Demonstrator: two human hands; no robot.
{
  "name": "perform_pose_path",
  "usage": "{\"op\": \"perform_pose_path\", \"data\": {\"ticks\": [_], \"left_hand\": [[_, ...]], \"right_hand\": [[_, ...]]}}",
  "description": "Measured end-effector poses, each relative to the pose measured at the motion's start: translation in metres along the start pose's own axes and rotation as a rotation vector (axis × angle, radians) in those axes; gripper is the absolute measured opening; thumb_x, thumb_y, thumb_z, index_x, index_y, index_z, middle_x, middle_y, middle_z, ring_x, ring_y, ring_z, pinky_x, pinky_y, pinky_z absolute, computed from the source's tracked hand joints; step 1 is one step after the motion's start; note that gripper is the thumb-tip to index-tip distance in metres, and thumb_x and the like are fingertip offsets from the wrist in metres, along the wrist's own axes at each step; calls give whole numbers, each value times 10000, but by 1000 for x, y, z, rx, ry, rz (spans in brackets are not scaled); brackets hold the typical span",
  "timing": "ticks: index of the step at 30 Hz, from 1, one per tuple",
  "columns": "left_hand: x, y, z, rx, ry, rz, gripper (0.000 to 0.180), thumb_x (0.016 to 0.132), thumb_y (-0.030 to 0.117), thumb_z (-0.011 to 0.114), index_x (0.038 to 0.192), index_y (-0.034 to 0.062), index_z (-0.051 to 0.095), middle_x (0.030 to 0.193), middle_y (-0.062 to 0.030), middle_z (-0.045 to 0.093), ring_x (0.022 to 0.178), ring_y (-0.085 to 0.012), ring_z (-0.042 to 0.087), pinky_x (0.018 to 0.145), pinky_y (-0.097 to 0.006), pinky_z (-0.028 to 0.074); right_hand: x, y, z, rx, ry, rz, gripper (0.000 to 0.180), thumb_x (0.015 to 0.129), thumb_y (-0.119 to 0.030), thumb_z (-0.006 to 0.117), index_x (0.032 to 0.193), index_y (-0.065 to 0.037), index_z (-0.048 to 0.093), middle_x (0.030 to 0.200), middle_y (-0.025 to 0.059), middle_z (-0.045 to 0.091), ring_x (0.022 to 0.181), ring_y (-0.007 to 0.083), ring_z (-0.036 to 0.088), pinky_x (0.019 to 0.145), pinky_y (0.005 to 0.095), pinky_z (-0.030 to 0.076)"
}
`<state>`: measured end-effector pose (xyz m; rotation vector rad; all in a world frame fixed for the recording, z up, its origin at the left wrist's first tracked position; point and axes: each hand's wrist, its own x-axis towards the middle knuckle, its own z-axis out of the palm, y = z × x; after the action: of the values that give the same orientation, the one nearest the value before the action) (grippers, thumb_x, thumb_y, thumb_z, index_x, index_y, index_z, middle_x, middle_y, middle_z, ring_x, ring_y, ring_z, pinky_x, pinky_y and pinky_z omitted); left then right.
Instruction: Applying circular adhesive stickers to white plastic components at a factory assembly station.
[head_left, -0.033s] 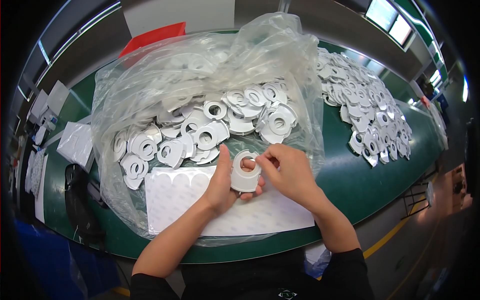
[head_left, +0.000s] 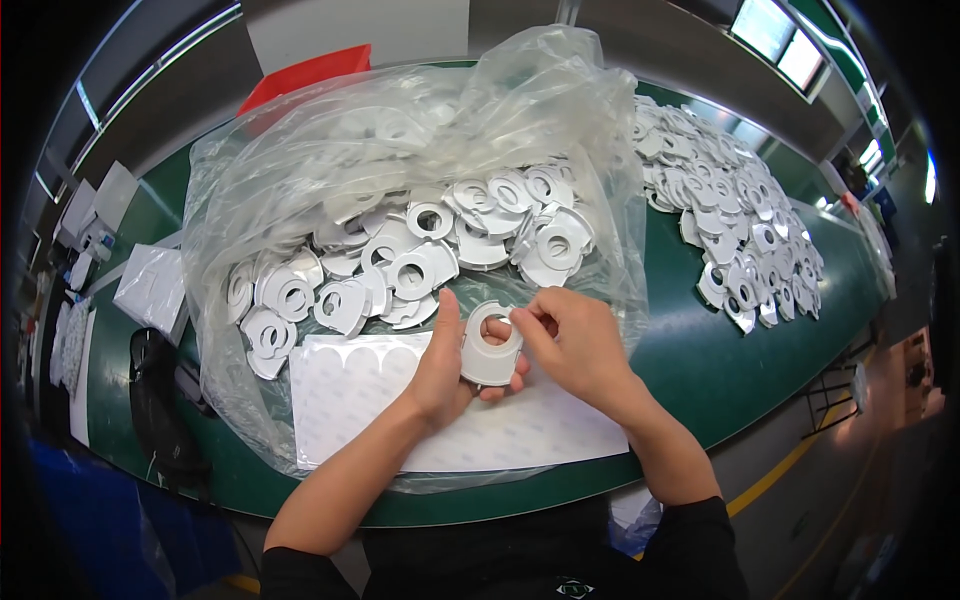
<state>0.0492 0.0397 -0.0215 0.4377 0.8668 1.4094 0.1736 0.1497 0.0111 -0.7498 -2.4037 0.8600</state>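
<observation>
Across the green table [head_left: 720,360] a clear plastic bag [head_left: 330,150] is sprawling open and taking up most of the middle, its pile of white ring-shaped pieces [head_left: 420,270] spilling toward the near side. A second, loose heap [head_left: 730,230] is crowding the right end almost to the far edge. Bare green is showing only between the bag and that heap and along the near rim. A white sheet [head_left: 350,400] is lying under the hands, reaching close to the table's front edge. Nothing is differing from the picture just before, so the work is sitting at the same stage. The left hand [head_left: 445,375] is cradling one white ring part [head_left: 490,355] from below, fingers curled around it, while the right hand [head_left: 575,345] is pinching at its upper rim with thumb and fingertips [head_left: 522,322].
</observation>
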Motion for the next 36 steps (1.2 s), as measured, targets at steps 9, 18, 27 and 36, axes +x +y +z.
{"op": "perform_pose_path", "data": {"ticks": [9, 18, 27, 36], "left_hand": [[-2, 0, -2, -37, -29, -59, 808, 832, 759, 102, 931, 68, 508, 774, -144, 603, 614, -222, 599, 417, -247, 345], [0, -2, -13, -72, -65, -37, 802, 850, 739, 115, 996, 49, 497, 827, -158, 598, 676, -211, 608, 461, -254, 387], [-18, 41, -5, 239, 13, 367, 621, 926, 508, 402, 1314, 23, 395, 1228, -151, 513, 1105, -252, 532, 871, -370, 477], [-49, 66, -52, 1866, 1019, 362, 416, 777, 338, 702, 934, -22, 565, 857, -194, 619, 810, -356, 615, 689, -409, 494]], "right_hand": [[6, 6, 5, 10, -18, -35, 419, 890, -320, 568, 606, -13, 552, 558, 131, 540, 501, 264, 517, 499, 358, 401], [11, 15, -5, 497, -264, 96, 262, 880, -232, 597, 847, 22, 654, 679, -2, 576, 625, 65, 491, 560, 234, 403], [35, 56, -83, 1348, 280, 157, 254, 911, -157, 548, 1119, -15, 580, 892, 19, 611, 670, 63, 516, 589, 181, 428], [22, 24, -55, 572, 11, -7, 176, 840, -140, 653, 962, -16, 625, 784, -1, 601, 686, 65, 542, 605, 199, 425]]}}
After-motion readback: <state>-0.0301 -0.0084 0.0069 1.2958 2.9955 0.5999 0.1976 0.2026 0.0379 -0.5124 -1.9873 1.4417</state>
